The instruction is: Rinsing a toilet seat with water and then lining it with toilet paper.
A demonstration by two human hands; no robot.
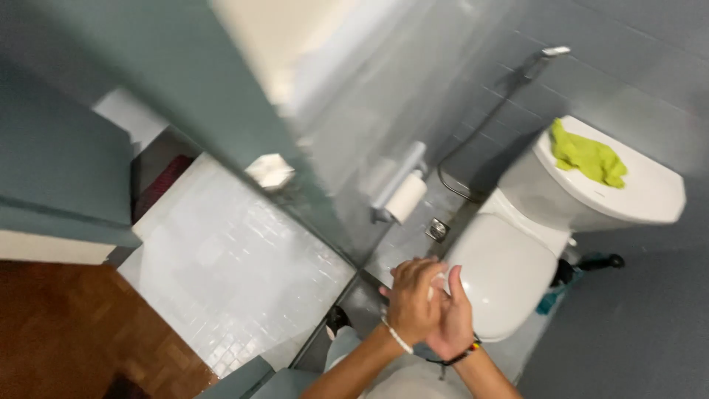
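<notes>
Head view: a person's left hand point(410, 301) and right hand point(452, 319) meet, palms pressed together, over the front rim of a white ceramic toilet with its lid shut point(496, 281), low and right of centre. Between the fingers shows a small white scrap point(439, 281), possibly folded tissue; motion blur leaves its kind and the exact grip uncertain, though both hands appear closed around it. If tissue, it would be light, soft and easily torn, best held by a gentle pinch across its folded middle rather than at an edge. At 12 o'clock from the hands, a white toilet-paper roll on a chrome wall holder point(405, 196). At 2 o'clock, a crumpled lime-green cloth point(587, 156) lies on the cistern lid. At 1 o'clock, a chrome hand-spray with hose point(543, 56) hangs on grey wall tiles. At 9 o'clock, a pale mosaic-tiled floor point(236, 266).
</notes>
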